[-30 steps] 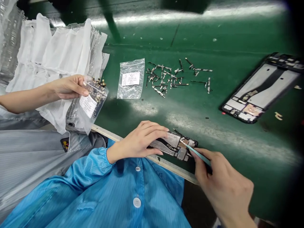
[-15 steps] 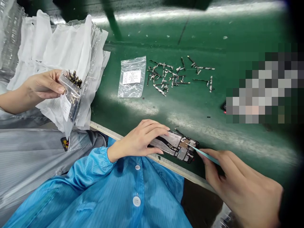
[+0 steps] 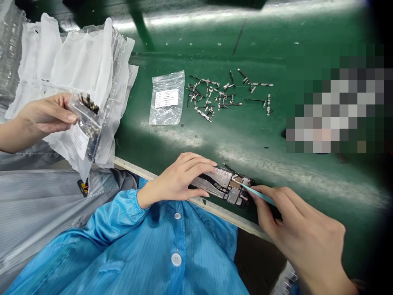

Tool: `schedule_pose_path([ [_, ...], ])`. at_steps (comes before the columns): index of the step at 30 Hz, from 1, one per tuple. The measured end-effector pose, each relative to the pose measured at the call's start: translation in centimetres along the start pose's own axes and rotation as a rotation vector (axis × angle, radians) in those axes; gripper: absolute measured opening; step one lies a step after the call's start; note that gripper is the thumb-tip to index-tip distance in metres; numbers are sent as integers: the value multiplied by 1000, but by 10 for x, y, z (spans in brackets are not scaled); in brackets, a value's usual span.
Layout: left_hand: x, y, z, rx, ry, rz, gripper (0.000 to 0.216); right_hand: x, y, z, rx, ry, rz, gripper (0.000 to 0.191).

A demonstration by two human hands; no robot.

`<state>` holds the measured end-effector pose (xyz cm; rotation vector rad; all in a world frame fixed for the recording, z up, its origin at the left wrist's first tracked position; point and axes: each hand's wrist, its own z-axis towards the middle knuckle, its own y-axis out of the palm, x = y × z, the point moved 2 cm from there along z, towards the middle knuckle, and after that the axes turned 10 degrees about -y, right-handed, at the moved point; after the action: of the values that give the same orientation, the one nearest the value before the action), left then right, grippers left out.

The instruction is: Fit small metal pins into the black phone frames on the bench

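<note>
An opened smartphone [image 3: 227,186] lies near the table's front edge, its inner parts and a curved black flex cable facing up. My left hand [image 3: 179,176] holds the phone's left end, thumb at the near side and fingers over the far side. From the right, my right hand [image 3: 294,221] pinches a slim light-blue pointed tool [image 3: 260,195]. The tool's tip points at a brown patch among the parts at the phone's right end; whether it touches is too small to tell. A thin black strip [image 3: 229,168] sticks up at the phone's far edge.
Small black-and-silver flex cables [image 3: 211,96] lie scattered on the green table beside a labelled zip bag [image 3: 166,98]. At left, a co-worker's hand [image 3: 46,114] holds another bag [image 3: 84,135] of small parts, before stacked trays in white wrapping [image 3: 73,57]. A blurred-out area covers the right.
The view has shifted slightly. My right hand and the light-blue tool have moved a little left with the tip still over the phone's right end. The co-worker's bag has moved slightly left.
</note>
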<state>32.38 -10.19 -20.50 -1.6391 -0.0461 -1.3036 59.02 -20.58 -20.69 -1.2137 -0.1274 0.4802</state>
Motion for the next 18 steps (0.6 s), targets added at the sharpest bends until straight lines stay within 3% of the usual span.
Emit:
schedule_pose_path([
  [18, -1, 0, 1, -6, 5, -5, 51, 8, 4, 1, 8, -29, 92, 8],
])
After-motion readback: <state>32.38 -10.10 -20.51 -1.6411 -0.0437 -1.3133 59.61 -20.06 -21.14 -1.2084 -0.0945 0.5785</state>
